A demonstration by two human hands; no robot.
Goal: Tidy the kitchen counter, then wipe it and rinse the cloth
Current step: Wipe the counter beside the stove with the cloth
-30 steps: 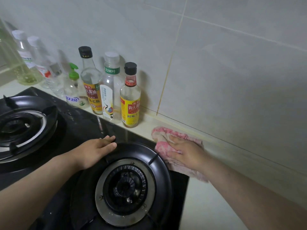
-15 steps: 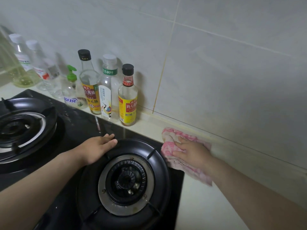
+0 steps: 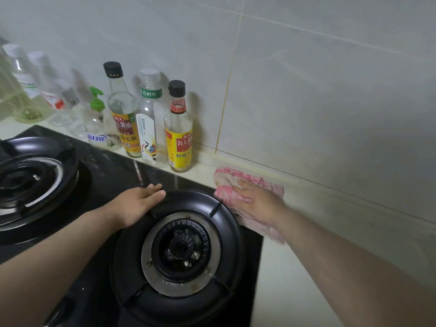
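The cloth (image 3: 238,182) is pink and off-white, crumpled and bunched rather than folded, lying flat on the pale cream bench (image 3: 295,279) in the strip between the black hob and the tiled wall. Its near edge laps over the hob's back right corner, touching the rim of the burner ring, and its lower end trails toward the front. The bench runs on to the right, bare and slightly glossy, meeting the wall at a yellowed seam.
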